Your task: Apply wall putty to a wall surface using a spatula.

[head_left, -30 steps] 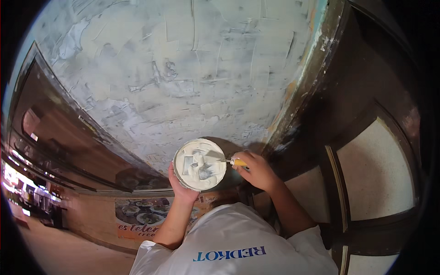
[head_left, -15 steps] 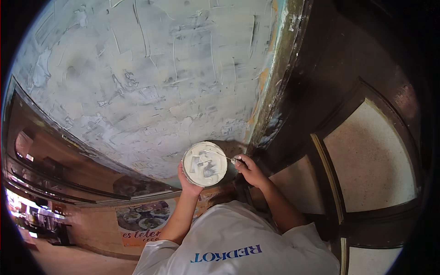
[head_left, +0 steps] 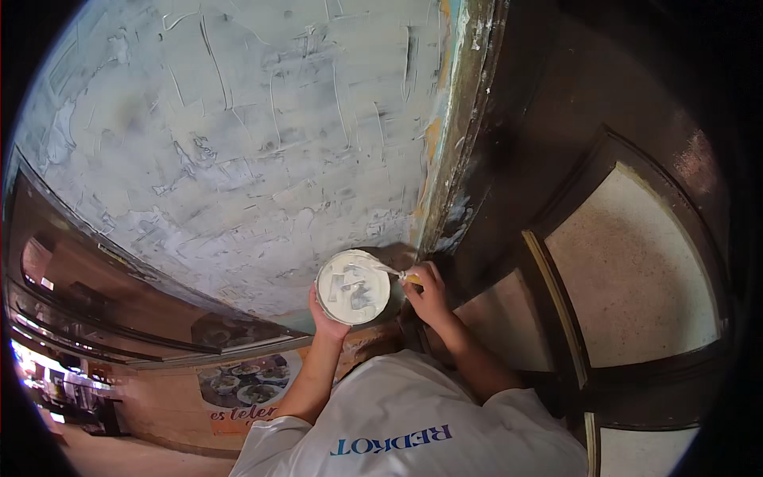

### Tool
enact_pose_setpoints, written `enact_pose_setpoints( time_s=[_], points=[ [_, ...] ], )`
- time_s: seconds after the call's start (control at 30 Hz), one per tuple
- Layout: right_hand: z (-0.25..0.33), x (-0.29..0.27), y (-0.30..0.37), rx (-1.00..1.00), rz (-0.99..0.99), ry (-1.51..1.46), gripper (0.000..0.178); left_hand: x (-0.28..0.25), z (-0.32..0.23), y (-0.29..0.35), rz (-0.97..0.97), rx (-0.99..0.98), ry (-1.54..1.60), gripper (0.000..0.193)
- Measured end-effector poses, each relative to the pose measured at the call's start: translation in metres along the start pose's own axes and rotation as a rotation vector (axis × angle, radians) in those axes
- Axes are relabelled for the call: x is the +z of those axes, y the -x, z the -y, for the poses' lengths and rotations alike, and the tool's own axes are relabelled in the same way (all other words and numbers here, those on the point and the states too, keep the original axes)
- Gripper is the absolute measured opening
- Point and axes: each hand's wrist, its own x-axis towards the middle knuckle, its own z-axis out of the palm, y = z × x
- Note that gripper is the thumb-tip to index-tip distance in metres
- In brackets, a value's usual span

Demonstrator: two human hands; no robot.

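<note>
The left hand [head_left: 328, 322] is gripping the tub [head_left: 376, 315] of paste [head_left: 343, 299] near the wall [head_left: 262, 143]; the right hand [head_left: 430, 294] is gripping a putty knife [head_left: 404, 275] at its far-right edge. Loading paste seems in hand, calling next for a steady tub.

Putty knife [head_left: 395, 273] shifted to tub rim [head_left: 380, 312], wall [head_left: 262, 143] farther left

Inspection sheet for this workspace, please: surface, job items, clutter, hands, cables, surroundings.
Surface: wall with a pale, patchy, ridged coating
Job items: round tub of white paste; yellow-handled spreading tool at its right rim, contact unclear
Clutter: dark items at far left, too small to identify
Hands: left hand holds the tub; right hand grips the tool
Cables: nothing seen
Surroundings: dark-framed pale panels right, food poster lower left
</note>
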Motion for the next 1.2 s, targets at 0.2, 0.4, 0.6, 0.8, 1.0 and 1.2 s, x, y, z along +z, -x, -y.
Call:
enact_pose_setpoints(
  time_s=[0.2, 0.4, 0.6, 0.8, 1.0, 1.2],
  points=[
    [-0.024, 0.03, -0.01, 0.151, -0.066, -0.168, 0.025, -0.006, 0.004, 0.004, -0.084, 0.03, 0.005, 0.062],
    [-0.066, 0.071, -0.023, 0.321, 0.02, -0.344, 0.024, -0.01, 0.0, 0.005, -0.011, -0.012, 0.02, 0.064],
    [-0.086, 0.087, 0.017, 0.371, 0.051, -0.283, 0.022, -0.014, -0.003, 0.007, -0.079, 0.023, -0.021, 0.065],
    [-0.063, 0.086, -0.024, 0.396, 0.041, -0.461, 0.027, -0.01, -0.007, 0.012, -0.04, 0.017, -0.028, 0.064],
    [-0.087, 0.091, 0.016, 0.325, 0.002, -0.235, 0.027, -0.005, -0.012, 0.009, -0.027, 0.016, 0.012, 0.06],
    [-0.049, 0.08, -0.011, 0.132, -0.118, -0.16, 0.027, -0.011, -0.014, 0.013, 0.052, 0.021, 0.035, 0.06]
  ],
)
